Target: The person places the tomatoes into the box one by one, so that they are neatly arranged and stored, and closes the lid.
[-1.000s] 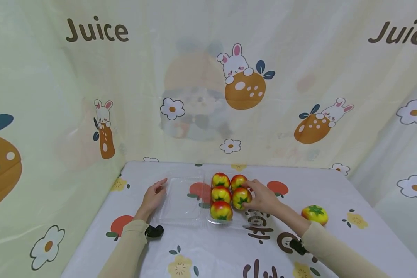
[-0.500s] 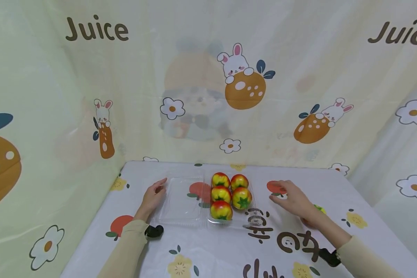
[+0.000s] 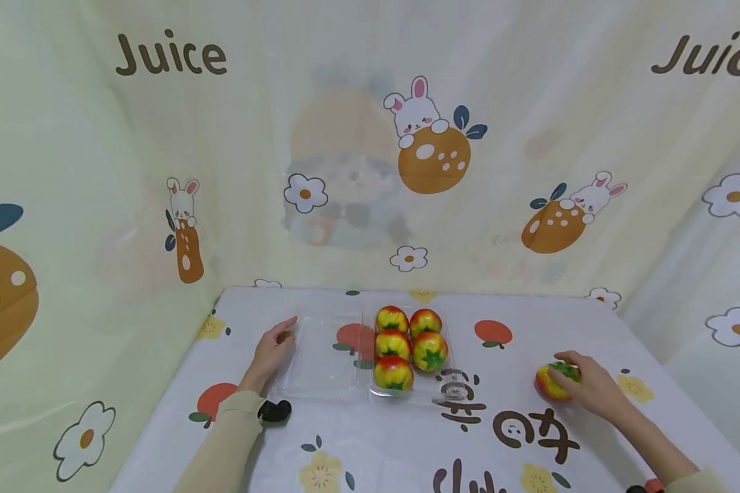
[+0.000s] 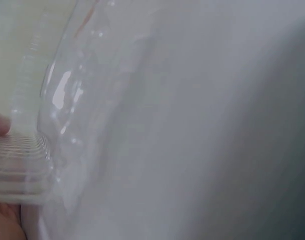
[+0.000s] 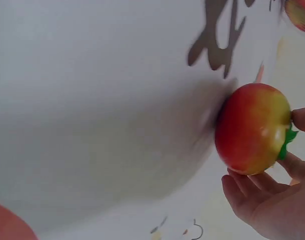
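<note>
On the right side of the table, my right hand (image 3: 598,390) is round a red-and-yellow persimmon (image 3: 545,385) with a green calyx. Seen in the right wrist view, the thumb and fingers lie on opposite sides of this persimmon (image 5: 250,130), which sits at the tablecloth. My left hand (image 3: 273,352) pinches the left edge of the clear plastic lid (image 3: 321,373). In the left wrist view the thumb is above the lid's ribbed edge (image 4: 22,160) and a finger below it. Joined to the lid, the clear box (image 3: 382,394) holds several persimmons (image 3: 392,345) in two columns.
A white tablecloth (image 3: 370,445) printed with fruit, flowers and dark lettering covers the table. Pale printed curtains (image 3: 253,137) hang behind it and at both sides. The box's right column has a gap at its near end.
My right hand has left the persimmon in the box's right column and moved right, onto the loose persimmon. My left hand and the box have stayed in place.
</note>
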{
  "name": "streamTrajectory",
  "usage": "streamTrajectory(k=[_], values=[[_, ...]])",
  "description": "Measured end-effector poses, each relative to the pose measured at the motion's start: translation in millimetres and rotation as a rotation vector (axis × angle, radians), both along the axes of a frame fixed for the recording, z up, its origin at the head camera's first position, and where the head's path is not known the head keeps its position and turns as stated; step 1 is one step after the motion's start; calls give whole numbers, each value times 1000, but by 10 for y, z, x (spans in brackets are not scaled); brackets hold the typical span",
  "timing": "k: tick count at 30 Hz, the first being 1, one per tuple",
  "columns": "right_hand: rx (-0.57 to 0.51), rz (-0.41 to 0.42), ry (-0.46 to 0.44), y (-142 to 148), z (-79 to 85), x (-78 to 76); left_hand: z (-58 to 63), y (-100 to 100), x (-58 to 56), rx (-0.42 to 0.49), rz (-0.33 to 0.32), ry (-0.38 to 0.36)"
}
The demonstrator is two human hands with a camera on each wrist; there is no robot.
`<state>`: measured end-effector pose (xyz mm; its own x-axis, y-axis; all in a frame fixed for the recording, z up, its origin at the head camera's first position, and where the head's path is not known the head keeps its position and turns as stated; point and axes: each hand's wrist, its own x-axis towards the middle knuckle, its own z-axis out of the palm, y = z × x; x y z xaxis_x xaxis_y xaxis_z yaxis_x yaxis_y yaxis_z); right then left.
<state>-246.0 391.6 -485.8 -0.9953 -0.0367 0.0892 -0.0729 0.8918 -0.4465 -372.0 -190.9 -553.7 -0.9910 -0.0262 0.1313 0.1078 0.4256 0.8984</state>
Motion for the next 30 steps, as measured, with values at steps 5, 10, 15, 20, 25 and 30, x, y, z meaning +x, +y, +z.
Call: streamTrajectory(k=[5, 10, 15, 20, 25, 30], values=[[-42, -32, -53, 87, -103, 18, -28, 18, 41, 8, -1, -8], [-111, -23, -44, 148, -124, 70, -22, 24, 54, 0, -10, -29], [-169, -32, -8, 221, -130, 104, -10, 20, 31, -8, -3, -19], [-260, -138, -135, 250, -93, 115, -14, 14, 26, -15, -6, -1], [-337, -201, -274, 189, -70, 113, -28, 5, 53, -8, -10, -10], [-311, -162, -207, 42, -21, 109, -14, 8, 41, -19, -6, -12]])
